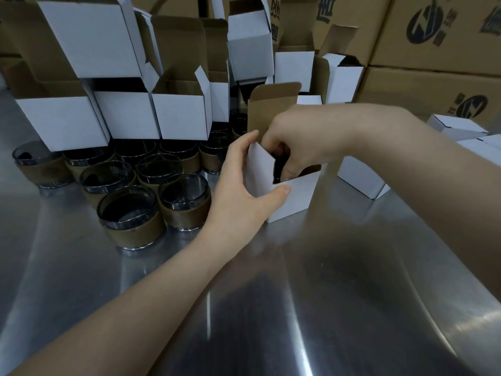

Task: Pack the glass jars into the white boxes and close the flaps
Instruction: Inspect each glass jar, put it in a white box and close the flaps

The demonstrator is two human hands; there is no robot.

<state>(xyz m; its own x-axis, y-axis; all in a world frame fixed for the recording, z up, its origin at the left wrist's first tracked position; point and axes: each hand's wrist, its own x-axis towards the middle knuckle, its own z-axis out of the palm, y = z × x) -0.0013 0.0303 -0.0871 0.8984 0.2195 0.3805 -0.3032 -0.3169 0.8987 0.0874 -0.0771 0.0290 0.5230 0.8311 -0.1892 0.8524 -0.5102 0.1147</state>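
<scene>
Steel table (271,308), logo-printed cartons (401,50), writing unreadable | left hand (244,191) grips white box (298,198) | right hand (295,137) curled inside, hold unclear

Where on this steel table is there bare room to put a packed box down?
The widest bare steel is the near table, in front of the box being packed. A smaller strip lies near left, before the jars. The back left is crowded with jars and open boxes; closed boxes sit at the right.
</scene>
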